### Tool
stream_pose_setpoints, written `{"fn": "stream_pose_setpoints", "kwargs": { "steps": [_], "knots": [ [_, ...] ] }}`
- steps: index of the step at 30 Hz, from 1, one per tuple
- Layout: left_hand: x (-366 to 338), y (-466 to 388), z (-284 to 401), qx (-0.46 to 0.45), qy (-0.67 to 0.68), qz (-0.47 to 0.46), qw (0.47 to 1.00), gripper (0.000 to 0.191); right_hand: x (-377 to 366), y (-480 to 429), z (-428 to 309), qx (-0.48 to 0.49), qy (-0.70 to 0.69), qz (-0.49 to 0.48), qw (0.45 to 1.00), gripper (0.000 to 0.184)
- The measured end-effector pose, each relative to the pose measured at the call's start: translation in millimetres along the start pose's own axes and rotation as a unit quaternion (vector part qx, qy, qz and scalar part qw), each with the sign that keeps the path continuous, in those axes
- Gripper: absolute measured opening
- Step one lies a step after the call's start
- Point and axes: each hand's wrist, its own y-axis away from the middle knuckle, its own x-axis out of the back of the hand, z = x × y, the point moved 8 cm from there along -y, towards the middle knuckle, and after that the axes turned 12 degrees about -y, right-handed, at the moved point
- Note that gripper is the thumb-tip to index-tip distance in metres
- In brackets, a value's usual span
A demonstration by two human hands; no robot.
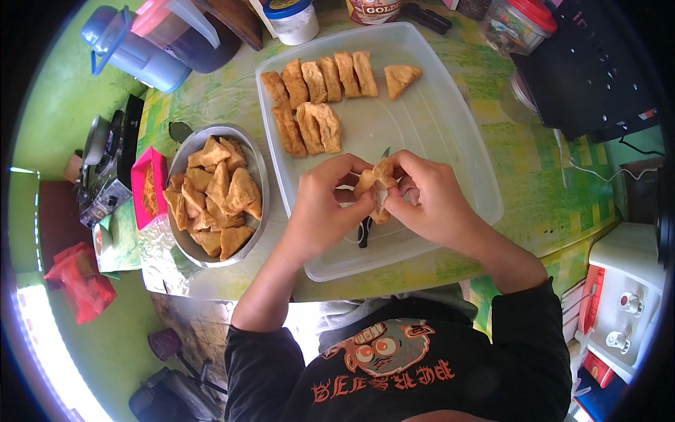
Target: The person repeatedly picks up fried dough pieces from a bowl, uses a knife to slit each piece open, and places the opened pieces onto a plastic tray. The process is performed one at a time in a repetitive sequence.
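Note:
A piece of fried tofu (375, 176) is pinched between the fingers of my left hand (329, 198) and my right hand (435, 190). Its skin is split and spread apart, with pale inside showing between my thumbs. Both hands are above the near half of a shallow translucent plastic tray (422, 121). Under them lies a knife (364, 232); its dark handle and blade tip show, and the rest is hidden. Several fried tofu pieces (328, 79) stand in two rows at the tray's far left. One triangular piece (402, 80) lies apart to their right.
Left of the tray, a metal bowl (265, 200) holds several tofu triangles (211, 198). Beside it is a pink container (138, 184) of orange shreds. A pitcher (211, 58), a blue thermos (142, 53) and a blue-lidded jar (295, 26) stand behind. A black panel (585, 79) leans at right.

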Motion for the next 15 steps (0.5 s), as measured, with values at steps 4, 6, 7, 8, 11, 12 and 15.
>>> {"fn": "stream_pose_setpoints", "kwargs": {
  "steps": [4, 6, 7, 8, 11, 12, 15],
  "knots": [
    [-2.5, 0.0, -8.5, 0.052, 0.077, -0.037, 0.995, 0.020, 2.2, -0.7, 6.6, -0.031, -0.034, -0.005, 0.999, 0.018],
    [-2.8, -0.7, -10.4, 0.069, 0.096, -0.064, 0.991, 0.021, 3.0, -0.8, 10.5, -0.049, -0.057, -0.014, 0.997, 0.019],
    [-1.9, -0.3, -9.3, 0.072, 0.100, -0.066, 0.990, 0.022, 3.4, -0.6, 12.0, -0.058, -0.065, -0.022, 0.996, 0.019],
    [-1.0, 0.1, -7.5, 0.076, 0.104, -0.068, 0.989, 0.022, 2.7, -0.5, 13.1, -0.066, -0.074, -0.030, 0.995, 0.020],
    [-1.1, -1.2, -6.9, 0.072, 0.114, -0.074, 0.988, 0.023, -0.5, -2.5, 1.4, -0.083, -0.053, -0.070, 0.993, 0.023],
    [-2.0, -2.0, -7.4, 0.067, 0.117, -0.075, 0.988, 0.023, -0.1, -3.0, 1.0, -0.080, -0.047, -0.068, 0.993, 0.023],
    [-2.5, -2.4, -9.3, 0.073, 0.116, -0.071, 0.988, 0.023, -0.3, -4.4, 5.0, -0.075, -0.046, -0.058, 0.994, 0.023]
  ]
}}
